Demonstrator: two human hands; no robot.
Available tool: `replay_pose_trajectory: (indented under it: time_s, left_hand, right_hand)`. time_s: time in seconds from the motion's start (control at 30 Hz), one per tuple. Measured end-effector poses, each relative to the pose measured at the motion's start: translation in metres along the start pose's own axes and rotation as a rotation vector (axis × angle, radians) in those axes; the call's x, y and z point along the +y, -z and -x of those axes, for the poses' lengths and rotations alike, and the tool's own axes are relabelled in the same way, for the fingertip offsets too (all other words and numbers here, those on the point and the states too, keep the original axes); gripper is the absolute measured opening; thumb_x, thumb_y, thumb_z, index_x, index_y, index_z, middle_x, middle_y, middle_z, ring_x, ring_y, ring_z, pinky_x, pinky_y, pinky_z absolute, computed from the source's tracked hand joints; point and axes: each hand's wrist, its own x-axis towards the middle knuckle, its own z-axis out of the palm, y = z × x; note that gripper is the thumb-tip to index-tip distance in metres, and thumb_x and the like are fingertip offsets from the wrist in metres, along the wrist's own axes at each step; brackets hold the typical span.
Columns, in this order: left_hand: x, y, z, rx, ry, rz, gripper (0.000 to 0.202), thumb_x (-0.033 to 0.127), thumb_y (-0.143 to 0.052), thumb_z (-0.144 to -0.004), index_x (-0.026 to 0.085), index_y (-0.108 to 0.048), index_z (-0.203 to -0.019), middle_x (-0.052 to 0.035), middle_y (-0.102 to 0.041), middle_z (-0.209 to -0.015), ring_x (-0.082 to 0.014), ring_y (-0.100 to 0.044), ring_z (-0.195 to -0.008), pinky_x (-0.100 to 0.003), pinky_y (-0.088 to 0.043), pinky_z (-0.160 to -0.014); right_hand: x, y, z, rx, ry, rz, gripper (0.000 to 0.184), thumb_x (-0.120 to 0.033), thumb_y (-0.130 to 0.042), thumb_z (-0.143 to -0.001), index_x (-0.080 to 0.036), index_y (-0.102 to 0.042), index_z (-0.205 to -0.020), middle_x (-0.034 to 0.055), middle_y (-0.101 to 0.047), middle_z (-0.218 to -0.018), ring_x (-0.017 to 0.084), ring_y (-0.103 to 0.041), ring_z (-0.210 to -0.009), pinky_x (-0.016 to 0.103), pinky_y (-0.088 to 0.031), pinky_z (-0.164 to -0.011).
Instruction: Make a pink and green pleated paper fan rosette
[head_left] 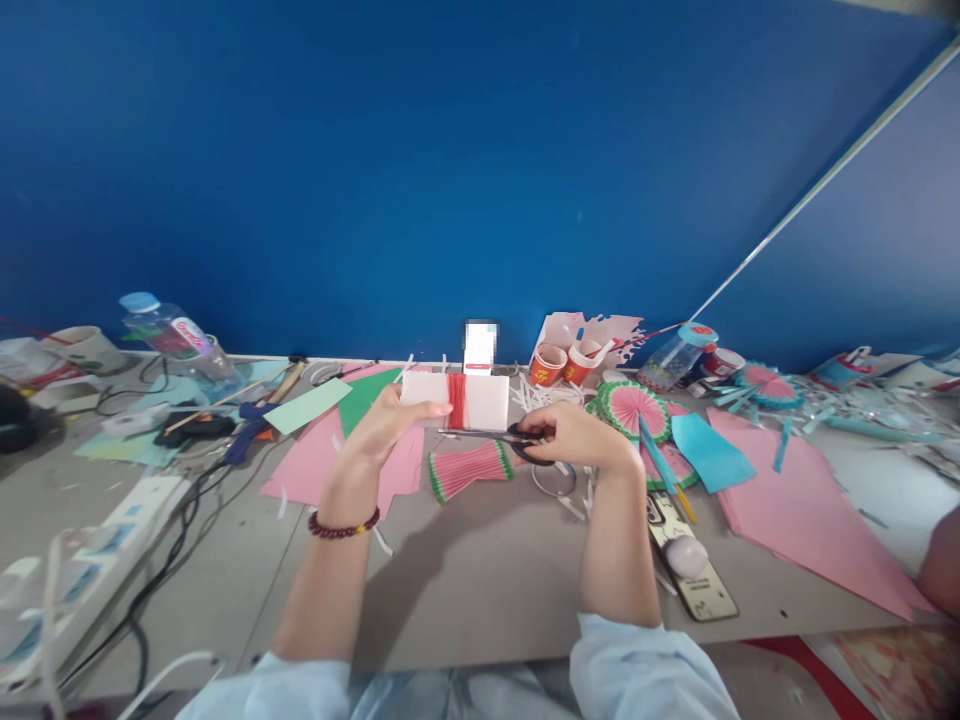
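Note:
A white card wound with red thread is held up above the table by my left hand, its thumb lying across the front near the thread. My right hand grips the black handles of a pair of scissors. Their blades point left along the card's lower edge, just below the red thread; whether they touch the thread I cannot tell. Beneath lies a pleated paper piece, pink with green ends. A roll of clear tape sits under my right hand.
Pink sheets and a green sheet lie at left, near a power strip with cables. A lit phone stands at the back beside red paper cups. Finished-looking watermelon fans, a blue sheet and another phone are at right.

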Motion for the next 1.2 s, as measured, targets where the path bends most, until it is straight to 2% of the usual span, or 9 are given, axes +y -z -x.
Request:
replay_pose_trajectory:
  time_s: [0.1,0.23,0.43,0.63,0.87,1.2]
  left_hand:
    - [-0.0027,0.0004,-0.0013,0.008,0.025,-0.011,0.034,0.031,-0.076,-0.056,0.018,-0.068,-0.086,-0.0059,-0.072,-0.086,-0.0256,-0.065,-0.087,-0.039,-0.048,-0.084]
    - [-0.0054,0.0011,-0.0027,0.077,0.074,-0.038,0.033,0.031,-0.078,-0.053,0.020,-0.067,-0.081,-0.0043,-0.071,-0.083,-0.0253,-0.064,-0.085,-0.038,-0.050,-0.080]
    - [-0.0046,-0.0008,-0.0026,0.001,0.044,-0.051,0.023,0.031,-0.076,-0.056,0.019,-0.067,-0.074,-0.0036,-0.071,-0.079,-0.0239,-0.064,-0.080,-0.037,-0.050,-0.079]
    - [-0.0035,-0.0017,-0.0005,0.037,0.050,-0.039,0.027,0.030,-0.077,-0.054,0.020,-0.069,-0.078,-0.0046,-0.071,-0.080,-0.0261,-0.064,-0.083,-0.038,-0.051,-0.078]
    - [-0.0041,-0.0015,-0.0013,-0.010,0.032,-0.044,0.024,0.030,-0.076,-0.057,0.020,-0.069,-0.077,-0.0036,-0.071,-0.082,-0.0239,-0.065,-0.081,-0.037,-0.050,-0.080]
    - [-0.0055,0.0020,-0.0018,0.027,0.072,-0.062,0.023,0.024,-0.075,-0.056,0.020,-0.068,-0.077,-0.0030,-0.071,-0.082,-0.0237,-0.064,-0.081,-0.036,-0.051,-0.078]
  right_hand:
    - [0.0008,-0.0006,-0.0004,0.011,-0.004,0.008,0.014,-0.026,-0.059,-0.072,-0.017,-0.067,-0.079,-0.0019,-0.059,-0.062,0.010,-0.048,-0.057,0.021,-0.030,-0.051]
    - [0.0021,-0.0014,-0.0013,0.019,-0.003,0.015,0.016,-0.027,-0.059,-0.071,-0.017,-0.068,-0.080,-0.0016,-0.061,-0.063,0.011,-0.049,-0.058,0.021,-0.032,-0.052]
    - [0.0017,-0.0009,-0.0008,0.012,-0.015,0.000,0.018,-0.028,-0.060,-0.072,-0.017,-0.069,-0.082,-0.0007,-0.062,-0.065,0.011,-0.050,-0.059,0.022,-0.032,-0.053]
    - [0.0011,0.0001,0.0003,0.015,-0.023,-0.011,0.019,-0.027,-0.060,-0.072,-0.017,-0.070,-0.084,-0.0007,-0.063,-0.066,0.011,-0.050,-0.059,0.022,-0.031,-0.052]
    - [0.0007,0.0010,0.0006,0.018,-0.019,0.000,0.019,-0.027,-0.060,-0.072,-0.016,-0.071,-0.083,-0.0004,-0.064,-0.066,0.011,-0.051,-0.059,0.022,-0.033,-0.053]
    - [-0.0009,0.0025,0.0024,-0.004,-0.029,-0.010,0.021,-0.026,-0.058,-0.073,-0.017,-0.071,-0.084,-0.0005,-0.065,-0.069,0.011,-0.051,-0.059,0.022,-0.032,-0.052]
